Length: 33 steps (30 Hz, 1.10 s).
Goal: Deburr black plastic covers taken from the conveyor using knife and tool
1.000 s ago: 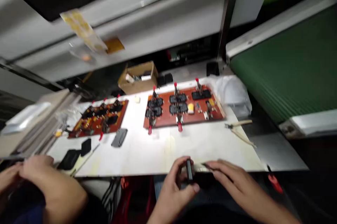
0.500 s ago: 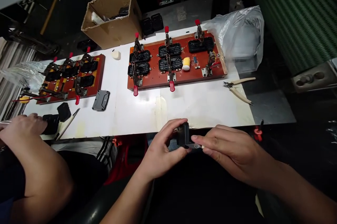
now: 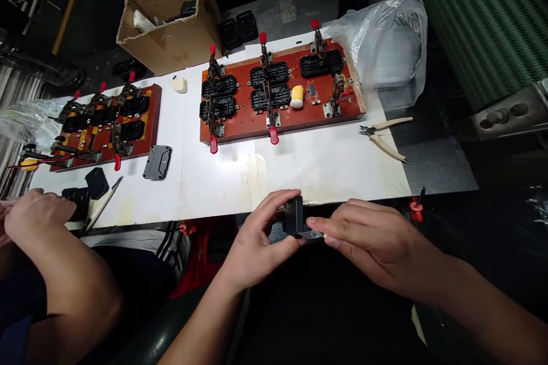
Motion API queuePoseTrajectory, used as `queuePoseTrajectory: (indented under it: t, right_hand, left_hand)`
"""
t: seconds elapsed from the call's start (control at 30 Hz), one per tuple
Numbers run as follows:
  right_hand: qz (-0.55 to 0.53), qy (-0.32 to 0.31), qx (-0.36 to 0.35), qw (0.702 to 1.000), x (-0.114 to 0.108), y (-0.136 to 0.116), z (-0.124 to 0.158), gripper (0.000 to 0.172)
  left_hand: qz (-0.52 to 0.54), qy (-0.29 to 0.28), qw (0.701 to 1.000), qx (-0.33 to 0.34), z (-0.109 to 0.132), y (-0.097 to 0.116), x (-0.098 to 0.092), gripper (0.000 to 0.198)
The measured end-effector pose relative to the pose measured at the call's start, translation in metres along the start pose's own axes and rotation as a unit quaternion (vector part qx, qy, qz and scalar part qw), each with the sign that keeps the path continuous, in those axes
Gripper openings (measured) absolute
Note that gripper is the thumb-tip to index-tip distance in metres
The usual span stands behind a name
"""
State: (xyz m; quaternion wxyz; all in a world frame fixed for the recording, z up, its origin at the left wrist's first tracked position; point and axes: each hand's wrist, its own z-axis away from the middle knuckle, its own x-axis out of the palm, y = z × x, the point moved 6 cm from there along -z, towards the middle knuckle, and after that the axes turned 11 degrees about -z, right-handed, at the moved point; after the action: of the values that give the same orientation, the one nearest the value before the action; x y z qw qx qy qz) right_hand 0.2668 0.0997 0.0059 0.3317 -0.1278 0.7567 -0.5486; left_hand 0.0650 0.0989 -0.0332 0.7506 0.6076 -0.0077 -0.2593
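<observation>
My left hand (image 3: pixel 257 245) grips a black plastic part (image 3: pixel 298 216) on edge between thumb and fingers, just off the front edge of the table. Closed in a pinch, my right hand (image 3: pixel 374 239) holds what looks like a craft knife (image 3: pixel 315 234); its short shiny blade meets the lower edge of the part, and the handle is mostly hidden by the fingers. Beyond my hands lies a red-brown fixture board (image 3: pixel 244 125), where several black plastic parts (image 3: pixel 270 96) sit under toggle clamps with red handles. A yellow-and-white spool-like object (image 3: pixel 297 96) rests on that board.
Cream-handled nippers (image 3: pixel 387 139) lie right on the white tabletop (image 3: pixel 218 182). At left are a second fixture (image 3: pixel 156 119), a grey cover (image 3: pixel 157 162), and a co-worker's arm (image 3: pixel 64 256). A cardboard box (image 3: pixel 180 39) and plastic bag (image 3: pixel 385 51) stand behind.
The whole view has shifted a little, with the table things now slightly further left and higher. Both hands keep their grips, and the blade stays at the part's lower edge.
</observation>
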Motion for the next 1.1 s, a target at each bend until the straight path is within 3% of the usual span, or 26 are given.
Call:
queuePoseTrajectory:
  t: [0.17,0.33,0.43,0.57,0.7,0.8,0.87,0.9,0.97,1.03,1.1]
  right_hand:
    - [0.038,0.029,0.014,0.999,-0.008,0.015,-0.003,0.041]
    - [0.075,0.11,0.136,0.982,-0.03,0.051,-0.006,0.034]
    - [0.027,0.133,0.166,0.977,-0.032,0.054,-0.005,0.032]
    - [-0.048,0.106,0.193,0.974,-0.015,0.044,-0.004,0.023]
    - [-0.152,0.043,0.152,0.976,0.017,0.032,-0.002,0.037]
    - [-0.151,0.094,0.104,0.979,0.028,0.032,-0.001,0.028]
    - [-0.128,0.179,0.108,0.97,0.026,0.038,0.001,0.011]
    - [-0.121,0.219,0.134,0.959,0.024,0.042,0.002,0.007]
    - [-0.134,0.26,0.222,0.93,0.024,0.051,0.004,0.016]
    - [-0.177,0.247,0.292,0.907,0.028,0.054,0.003,0.022]
    - [-0.218,0.208,0.312,0.901,0.03,0.048,-0.002,0.026]
  left_hand:
    - [-0.006,-0.017,1.0,0.019,0.002,0.005,0.003,0.065]
    - [0.039,-0.061,0.997,0.032,0.005,0.017,0.014,0.065]
    - [0.055,-0.063,0.996,0.025,0.006,0.018,0.017,0.064]
    - [0.118,-0.04,0.992,0.009,0.003,0.011,0.019,0.066]
    - [0.258,0.034,0.965,-0.019,-0.003,0.001,0.024,0.076]
    - [0.321,0.066,0.94,-0.092,-0.005,-0.01,0.032,0.059]
    - [0.257,0.095,0.954,-0.117,-0.003,-0.014,0.03,0.059]
    - [0.176,0.118,0.972,-0.103,-0.002,-0.013,0.025,0.066]
    - [-0.055,0.151,0.987,-0.022,0.0,-0.001,0.015,0.083]
    - [-0.247,0.141,0.956,0.069,0.002,0.011,0.014,0.089]
    - [-0.306,0.118,0.938,0.114,0.002,0.017,0.014,0.078]
